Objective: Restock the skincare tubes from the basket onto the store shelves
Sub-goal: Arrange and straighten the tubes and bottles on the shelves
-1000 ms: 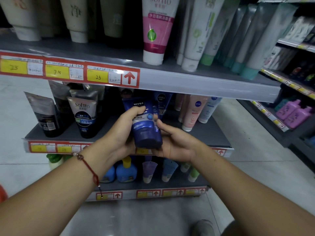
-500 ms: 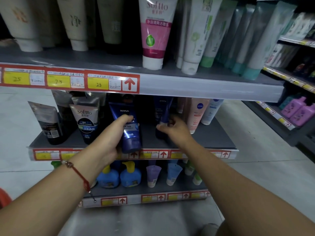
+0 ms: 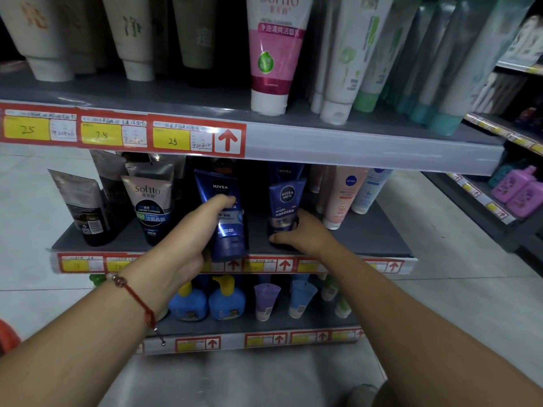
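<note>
A grey metal shelving unit [image 3: 323, 145] fills the view, its tiers stepping outward toward the bottom. Each shelf edge carries a clear plastic strip with red price labels [image 3: 117, 132] bearing yellow fields, handwritten numbers and red arrows pointing up. The floor [image 3: 32, 201] is laid with pale, glossy tiles, visible past the left end of the unit and again on the right. At the right edge stands a second shelving unit [image 3: 496, 207], darker, with its own yellow-and-red labels. The light is dim and cool, with soft glare along the shelf strips.
</note>
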Demonstrator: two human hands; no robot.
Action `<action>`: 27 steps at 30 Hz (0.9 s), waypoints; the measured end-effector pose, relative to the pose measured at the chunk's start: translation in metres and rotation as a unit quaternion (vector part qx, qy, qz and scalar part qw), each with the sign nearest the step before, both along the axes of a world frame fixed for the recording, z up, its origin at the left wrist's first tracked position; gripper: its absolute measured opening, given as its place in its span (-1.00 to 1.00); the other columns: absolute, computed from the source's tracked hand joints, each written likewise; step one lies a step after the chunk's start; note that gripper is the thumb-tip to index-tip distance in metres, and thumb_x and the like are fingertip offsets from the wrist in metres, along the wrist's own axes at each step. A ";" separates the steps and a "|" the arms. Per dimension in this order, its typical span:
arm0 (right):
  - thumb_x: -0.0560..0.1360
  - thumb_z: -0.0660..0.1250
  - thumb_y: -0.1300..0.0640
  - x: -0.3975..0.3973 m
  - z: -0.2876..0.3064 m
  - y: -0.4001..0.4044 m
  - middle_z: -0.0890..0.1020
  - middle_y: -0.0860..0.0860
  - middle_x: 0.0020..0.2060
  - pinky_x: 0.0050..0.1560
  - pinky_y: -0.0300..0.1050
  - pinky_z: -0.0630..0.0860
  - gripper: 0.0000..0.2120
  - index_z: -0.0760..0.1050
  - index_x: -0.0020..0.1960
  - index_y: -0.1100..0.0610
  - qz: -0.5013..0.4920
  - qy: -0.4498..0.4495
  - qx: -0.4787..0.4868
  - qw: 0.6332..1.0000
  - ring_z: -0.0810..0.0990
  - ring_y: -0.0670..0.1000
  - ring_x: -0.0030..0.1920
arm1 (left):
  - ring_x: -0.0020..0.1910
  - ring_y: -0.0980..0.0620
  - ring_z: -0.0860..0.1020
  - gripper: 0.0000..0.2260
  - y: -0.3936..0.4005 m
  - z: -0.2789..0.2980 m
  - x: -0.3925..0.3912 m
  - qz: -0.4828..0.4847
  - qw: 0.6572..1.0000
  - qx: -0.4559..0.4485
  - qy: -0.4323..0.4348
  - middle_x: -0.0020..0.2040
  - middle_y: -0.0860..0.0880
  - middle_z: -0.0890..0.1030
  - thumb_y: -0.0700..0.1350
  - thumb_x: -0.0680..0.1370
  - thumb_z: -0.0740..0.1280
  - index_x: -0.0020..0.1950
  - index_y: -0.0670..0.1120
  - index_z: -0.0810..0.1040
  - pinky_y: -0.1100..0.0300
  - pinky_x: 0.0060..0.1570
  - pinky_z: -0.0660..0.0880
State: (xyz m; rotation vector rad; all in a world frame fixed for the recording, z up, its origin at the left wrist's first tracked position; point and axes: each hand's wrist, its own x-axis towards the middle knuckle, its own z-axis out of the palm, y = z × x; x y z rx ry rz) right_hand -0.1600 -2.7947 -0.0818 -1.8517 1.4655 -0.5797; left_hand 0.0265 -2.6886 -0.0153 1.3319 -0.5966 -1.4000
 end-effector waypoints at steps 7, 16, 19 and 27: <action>0.29 0.56 -0.04 0.009 -0.014 0.001 0.67 0.02 0.03 0.06 -0.05 0.56 -0.52 0.54 0.13 0.08 -0.072 0.006 -0.053 0.996 0.63 0.05 0.02 | -0.27 -0.01 0.64 -0.70 0.004 -0.002 -0.006 -0.035 0.999 0.000 -0.027 -0.19 -0.06 0.69 0.07 0.49 0.39 0.09 -0.10 0.65 0.16 -0.28 0.55; 0.28 0.55 -0.09 0.013 -0.010 -0.010 0.65 0.00 0.11 0.10 -0.03 0.55 -0.41 0.49 0.22 0.09 -0.088 0.021 -0.032 0.995 0.62 0.06 0.10 | -0.18 0.05 0.69 -0.87 0.008 -0.013 -0.022 -0.064 0.990 -0.064 -0.109 -0.12 -0.03 0.73 -0.05 0.53 0.41 0.01 -0.07 0.68 0.12 -0.05 0.59; 0.19 0.53 -0.17 0.009 -0.003 -0.009 0.61 -0.02 0.04 0.00 -0.10 0.52 -0.27 0.43 0.21 0.20 -0.105 -0.002 -0.009 0.994 0.60 0.03 0.05 | -0.14 0.08 0.69 -0.87 0.006 -0.016 -0.024 -0.057 0.985 -0.095 -0.133 -0.06 -0.02 0.73 -0.09 0.54 0.41 0.07 -0.05 0.65 0.23 -0.14 0.55; 0.43 0.43 0.25 -0.020 0.052 0.041 0.64 0.03 -0.07 0.03 -0.08 0.54 -0.71 0.53 0.12 0.08 0.043 -0.116 0.129 0.984 0.60 -0.01 -0.05 | 0.06 -0.08 0.67 -0.81 -0.010 -0.015 -0.033 -0.011 0.978 -0.171 -0.122 0.04 -0.07 0.71 -0.17 0.51 0.45 0.12 -0.10 0.61 -0.02 0.14 0.57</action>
